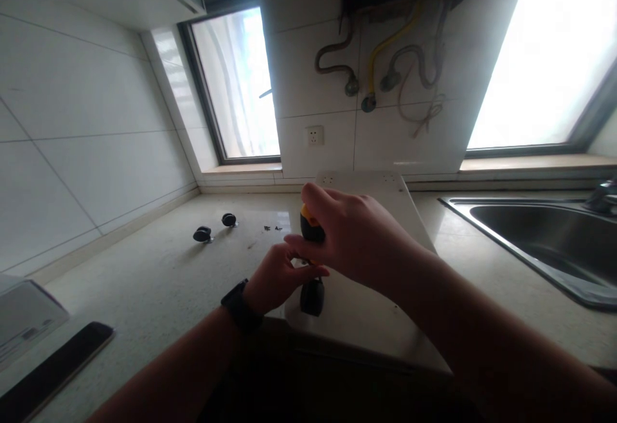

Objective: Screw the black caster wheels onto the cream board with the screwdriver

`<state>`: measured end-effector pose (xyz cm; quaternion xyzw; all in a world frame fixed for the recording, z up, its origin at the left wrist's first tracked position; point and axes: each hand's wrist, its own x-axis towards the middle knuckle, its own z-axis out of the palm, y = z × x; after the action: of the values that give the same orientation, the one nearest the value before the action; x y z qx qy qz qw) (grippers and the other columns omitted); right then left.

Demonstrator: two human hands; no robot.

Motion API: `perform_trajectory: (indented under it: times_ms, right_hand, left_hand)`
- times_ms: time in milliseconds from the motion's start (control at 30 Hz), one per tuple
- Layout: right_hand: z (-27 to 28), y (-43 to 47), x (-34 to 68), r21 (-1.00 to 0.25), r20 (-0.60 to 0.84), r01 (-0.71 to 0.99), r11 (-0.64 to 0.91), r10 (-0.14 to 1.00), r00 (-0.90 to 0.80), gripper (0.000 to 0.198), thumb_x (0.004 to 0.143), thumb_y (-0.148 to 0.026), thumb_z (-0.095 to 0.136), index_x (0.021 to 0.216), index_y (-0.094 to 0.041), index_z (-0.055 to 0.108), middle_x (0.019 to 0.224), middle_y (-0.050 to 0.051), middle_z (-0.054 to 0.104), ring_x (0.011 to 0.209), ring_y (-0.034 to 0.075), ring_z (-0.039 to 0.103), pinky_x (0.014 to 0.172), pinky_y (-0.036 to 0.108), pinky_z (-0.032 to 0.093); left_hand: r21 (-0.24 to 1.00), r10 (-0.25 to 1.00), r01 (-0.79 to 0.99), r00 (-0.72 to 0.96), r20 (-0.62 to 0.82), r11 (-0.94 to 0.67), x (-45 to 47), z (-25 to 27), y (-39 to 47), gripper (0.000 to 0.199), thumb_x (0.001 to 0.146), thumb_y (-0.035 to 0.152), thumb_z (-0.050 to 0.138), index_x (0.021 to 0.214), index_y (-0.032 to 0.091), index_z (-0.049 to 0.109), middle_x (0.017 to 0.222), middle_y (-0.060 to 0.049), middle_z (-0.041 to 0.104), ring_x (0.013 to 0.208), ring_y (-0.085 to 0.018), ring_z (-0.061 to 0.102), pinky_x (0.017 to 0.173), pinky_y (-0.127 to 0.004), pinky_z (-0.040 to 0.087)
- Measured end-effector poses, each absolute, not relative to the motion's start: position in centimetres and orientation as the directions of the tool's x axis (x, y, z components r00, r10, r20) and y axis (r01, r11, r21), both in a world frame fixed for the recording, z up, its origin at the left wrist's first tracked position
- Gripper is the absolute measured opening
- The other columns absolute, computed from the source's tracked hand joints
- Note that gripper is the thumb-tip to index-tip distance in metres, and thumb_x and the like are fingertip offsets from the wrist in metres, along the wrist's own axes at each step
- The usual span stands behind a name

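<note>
Your right grip (359, 230) is closed around a yellow-and-black tool handle (312, 226); your left grip (274, 276) sits just below, fingers bent, its hold hidden: cannot tell. Nearer you than both grips: black caster wheel (312, 298) on a pale rectangular board (371, 314). Left of them, on the off-white worktop (154, 294): two black casters (201, 234), small dark pieces (267, 228).

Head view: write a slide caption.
Right hand grips a yellow-and-black tool over a pale board, left hand close below.
</note>
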<state>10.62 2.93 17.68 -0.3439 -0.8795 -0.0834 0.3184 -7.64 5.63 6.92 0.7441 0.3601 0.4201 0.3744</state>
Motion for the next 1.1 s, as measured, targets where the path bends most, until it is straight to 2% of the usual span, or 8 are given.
perform_trajectory:
  times_ms: [167, 233, 367, 500, 567, 767, 933, 1100]
  right_hand:
    - [19.0, 1.9, 12.1, -0.226, 0.509, 0.415, 0.881, 0.47, -0.721, 0.046, 0.097, -0.024, 0.054, 0.142, -0.017, 0.05, 0.13, 0.012, 0.065, 0.102, 0.019, 0.063, 0.081, 0.034, 0.049]
    - [19.4, 2.0, 12.6, -0.281, 0.476, 0.338, 0.898, 0.436, -0.764, 0.043, 0.098, -0.018, 0.053, 0.141, -0.018, 0.054, 0.133, 0.011, 0.065, 0.112, 0.018, 0.063, 0.09, 0.032, 0.049]
    - [19.6, 2.9, 12.6, -0.217, 0.504, 0.398, 0.891, 0.452, -0.736, 0.026, 0.099, -0.025, 0.06, 0.123, -0.018, 0.068, 0.116, 0.007, 0.07, 0.092, 0.014, 0.064, 0.074, 0.027, 0.046]
    - [19.4, 3.5, 12.4, -0.071, 0.572, 0.518, 0.852, 0.461, -0.679, 0.024, 0.092, -0.037, 0.073, 0.1, -0.015, 0.071, 0.094, 0.003, 0.067, 0.071, 0.01, 0.053, 0.06, 0.026, 0.036]
    - [19.4, 3.4, 12.2, -0.035, 0.58, 0.59, 0.806, 0.497, -0.645, 0.026, 0.091, -0.039, 0.074, 0.092, -0.014, 0.069, 0.088, 0.002, 0.064, 0.066, 0.009, 0.049, 0.057, 0.026, 0.032]
    - [19.6, 2.7, 12.4, -0.064, 0.52, 0.634, 0.77, 0.568, -0.638, 0.021, 0.094, -0.033, 0.062, 0.104, -0.015, 0.066, 0.1, 0.005, 0.066, 0.074, 0.013, 0.052, 0.062, 0.028, 0.035]
    - [19.8, 2.1, 13.0, -0.238, 0.373, 0.543, 0.805, 0.592, -0.714, 0.038, 0.088, -0.022, 0.057, 0.126, -0.014, 0.056, 0.108, 0.007, 0.068, 0.083, 0.014, 0.059, 0.064, 0.027, 0.04]
    - [20.5, 1.4, 13.3, -0.198, 0.33, 0.582, 0.789, 0.613, -0.718, 0.023, 0.09, -0.03, 0.062, 0.109, -0.019, 0.059, 0.086, 0.001, 0.067, 0.066, 0.012, 0.055, 0.054, 0.027, 0.034]
  left_hand:
    - [0.851, 0.841, 0.246, 0.422, 0.337, -0.464, -7.9, 7.0, 5.5, 0.029, 0.085, 0.045, 0.081, 0.088, 0.017, 0.078, 0.089, -0.004, 0.078, 0.083, -0.021, 0.069, 0.078, -0.034, 0.055]
    - [0.846, 0.834, 0.259, 0.448, 0.323, -0.466, -8.0, 7.2, 5.5, 0.029, 0.087, 0.045, 0.079, 0.093, 0.017, 0.078, 0.093, -0.005, 0.078, 0.084, -0.02, 0.069, 0.077, -0.033, 0.055]
    - [0.76, 0.812, 0.4, 0.513, 0.278, -0.513, -8.2, 8.1, 5.4, 0.035, 0.09, 0.049, 0.075, 0.103, 0.016, 0.074, 0.102, -0.008, 0.076, 0.091, -0.023, 0.069, 0.08, -0.036, 0.054]
    - [0.613, 0.816, 0.58, 0.541, 0.202, -0.536, -8.5, 8.9, 4.9, 0.07, 0.067, 0.059, 0.091, 0.117, 0.017, 0.067, 0.111, -0.011, 0.072, 0.095, -0.028, 0.066, 0.078, -0.04, 0.054]
    - [0.593, 0.803, 0.602, 0.58, 0.134, -0.534, -8.6, 9.3, 4.5, 0.068, 0.069, 0.053, 0.091, 0.12, 0.017, 0.065, 0.11, -0.01, 0.071, 0.094, -0.027, 0.066, 0.079, -0.04, 0.055]
    - [0.546, 0.698, 0.526, 0.697, 0.163, -0.653, -8.6, 9.6, 3.8, 0.051, 0.079, 0.012, 0.069, 0.129, 0.021, 0.062, 0.121, -0.008, 0.071, 0.106, -0.025, 0.066, 0.098, -0.04, 0.051]
    - [0.524, 0.672, 0.503, 0.714, 0.197, -0.687, -8.8, 9.1, 4.0, 0.056, 0.078, 0.009, 0.066, 0.132, 0.021, 0.059, 0.122, -0.008, 0.071, 0.104, -0.024, 0.067, 0.095, -0.036, 0.053]
    - [0.521, 0.679, 0.515, 0.709, 0.188, -0.681, -8.9, 9.4, 3.9, 0.05, 0.082, 0.014, 0.071, 0.13, 0.021, 0.061, 0.121, -0.007, 0.072, 0.102, -0.023, 0.067, 0.093, -0.035, 0.053]
